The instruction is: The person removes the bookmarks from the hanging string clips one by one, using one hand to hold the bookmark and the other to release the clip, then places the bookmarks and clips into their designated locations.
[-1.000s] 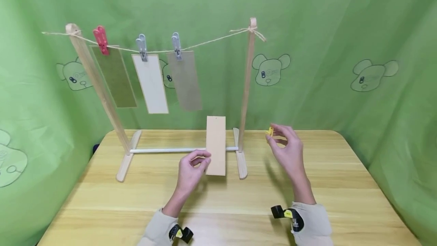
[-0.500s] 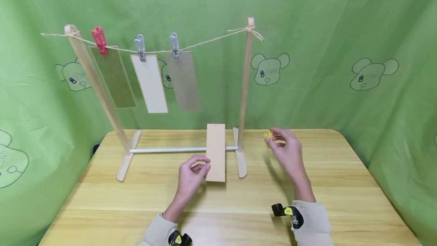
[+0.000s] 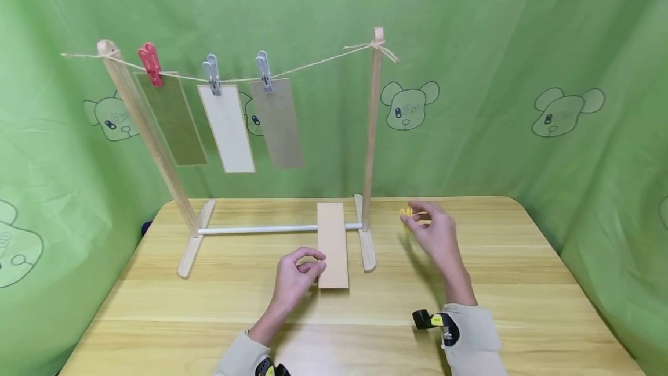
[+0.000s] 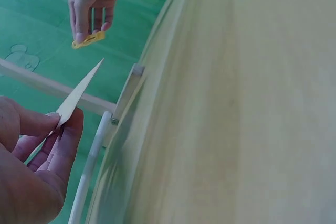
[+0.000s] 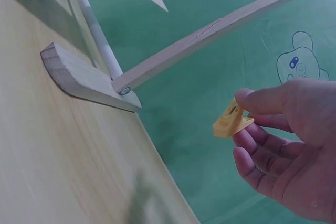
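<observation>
My left hand (image 3: 294, 280) pinches the left edge of a thin, pale tan rectangular card (image 3: 332, 242) between thumb and fingers. The left wrist view shows the same card (image 4: 79, 92) nearly edge-on, raised off the table. Right of the stand, my right hand (image 3: 435, 234) holds a small yellow clothespin (image 3: 405, 217) by its handle ends. In the right wrist view the clothespin (image 5: 231, 121) sits between thumb and fingertips, pointing away from the palm. A string (image 3: 318, 64) above carries an olive card (image 3: 172, 120), a white card (image 3: 227, 129) and a grey-brown card (image 3: 278, 126).
A red clothespin (image 3: 151, 65) and two grey ones hold the hanging cards. Wooden posts (image 3: 371, 138) with flat feet (image 3: 367, 251) and a white crossbar (image 3: 256, 230) form the stand on the wooden table (image 3: 172, 329). Green curtain (image 3: 485, 33) surrounds the table.
My left hand has lowered the tan card toward me. My right hand has come slightly down and left with the yellow clothespin. The hanging cards stay in place.
</observation>
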`<state>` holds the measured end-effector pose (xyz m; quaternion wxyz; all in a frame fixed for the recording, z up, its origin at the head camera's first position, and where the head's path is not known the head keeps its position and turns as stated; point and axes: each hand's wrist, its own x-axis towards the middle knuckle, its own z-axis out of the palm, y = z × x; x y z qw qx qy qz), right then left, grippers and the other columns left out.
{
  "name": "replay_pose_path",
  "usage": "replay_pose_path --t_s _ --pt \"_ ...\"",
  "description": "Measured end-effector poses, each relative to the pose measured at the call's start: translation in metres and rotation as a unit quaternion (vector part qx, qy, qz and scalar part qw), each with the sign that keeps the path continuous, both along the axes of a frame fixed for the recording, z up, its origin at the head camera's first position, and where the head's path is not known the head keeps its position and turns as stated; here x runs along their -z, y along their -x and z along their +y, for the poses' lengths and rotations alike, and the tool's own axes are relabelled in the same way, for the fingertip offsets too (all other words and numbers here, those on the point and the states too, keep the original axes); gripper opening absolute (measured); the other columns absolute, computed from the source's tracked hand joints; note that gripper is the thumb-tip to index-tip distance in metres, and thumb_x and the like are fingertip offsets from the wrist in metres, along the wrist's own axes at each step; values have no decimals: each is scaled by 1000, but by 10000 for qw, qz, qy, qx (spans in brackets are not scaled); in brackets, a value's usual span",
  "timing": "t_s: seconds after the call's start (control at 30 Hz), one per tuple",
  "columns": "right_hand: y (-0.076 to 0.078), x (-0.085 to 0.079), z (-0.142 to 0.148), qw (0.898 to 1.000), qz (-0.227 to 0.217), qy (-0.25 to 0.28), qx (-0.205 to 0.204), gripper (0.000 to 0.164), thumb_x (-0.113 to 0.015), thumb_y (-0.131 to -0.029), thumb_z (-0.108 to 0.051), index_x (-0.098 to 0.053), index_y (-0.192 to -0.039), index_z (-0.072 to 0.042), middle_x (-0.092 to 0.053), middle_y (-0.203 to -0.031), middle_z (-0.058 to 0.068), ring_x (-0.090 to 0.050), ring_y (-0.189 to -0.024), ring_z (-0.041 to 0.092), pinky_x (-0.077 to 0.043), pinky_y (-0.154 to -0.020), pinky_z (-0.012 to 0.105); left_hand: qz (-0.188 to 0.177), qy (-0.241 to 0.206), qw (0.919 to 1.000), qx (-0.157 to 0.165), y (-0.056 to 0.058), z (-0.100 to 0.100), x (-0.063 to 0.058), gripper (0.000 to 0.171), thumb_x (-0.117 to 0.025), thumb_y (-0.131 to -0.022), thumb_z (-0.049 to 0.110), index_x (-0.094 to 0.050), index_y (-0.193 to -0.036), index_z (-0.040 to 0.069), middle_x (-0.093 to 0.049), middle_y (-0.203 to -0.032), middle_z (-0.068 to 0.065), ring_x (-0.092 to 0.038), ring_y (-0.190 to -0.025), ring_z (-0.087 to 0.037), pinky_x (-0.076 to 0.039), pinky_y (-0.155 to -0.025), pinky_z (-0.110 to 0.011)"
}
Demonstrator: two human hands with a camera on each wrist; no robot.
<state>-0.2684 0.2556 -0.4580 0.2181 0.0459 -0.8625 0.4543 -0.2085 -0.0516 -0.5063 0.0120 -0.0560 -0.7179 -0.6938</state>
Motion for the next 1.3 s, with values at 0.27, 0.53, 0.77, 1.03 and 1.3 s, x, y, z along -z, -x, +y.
replay_pose_path --t_s 0.27,0.53,0.77,1.03,1.3 --pt "0 4 4 9994 -305 -163 -58 34 -80 -89 -7 -69 -119 7 -70 -112 24 -71 -97 36 -59 -73 15 -237 205 9992 253 -3 2 6 12 -75 -88 -5 -73 -99 -3 -71 -112 -21 -76 -84 -28 -43 -43 -14" --pt "1 4 4 9977 -595 -305 -117 36 -79 -90 -9 -69 -121 5 -70 -109 24 -71 -96 36 -64 -74 29 -293 396 9981 382 -6 5 7 9 -75 -88 -1 -75 -98 -1 -74 -102 -18 -60 -55 -9 -38 -42 -13" --pt "-1 11 5 9940 -987 -449 -160 39 -77 -92 -11 -66 -124 8 -69 -110 25 -69 -96 36 -64 -74 33 -399 681 9953 555 -10 7 6 10 -75 -88 -2 -75 -97 -1 -73 -105 -16 -68 -68 -16 -49 -53 -15" --pt "0 21 6 9810 -1765 -773 -207 41 -76 -92 -17 -66 -123 7 -68 -109 20 -69 -93 29 -60 -75 38 -447 718 9949 549 -14 8 9 9 -75 -88 -4 -75 -96 -3 -72 -105 -15 -74 -80 -22 -64 -64 -28" --pt "-2 22 8 9767 -1858 -1046 -246 40 -77 -91 -18 -68 -120 8 -69 -106 19 -68 -95 33 -60 -77 42 -653 631 9938 642 -16 11 6 10 -76 -87 -4 -75 -97 -4 -72 -96 -13 -73 -72 -22 -64 -60 -30"
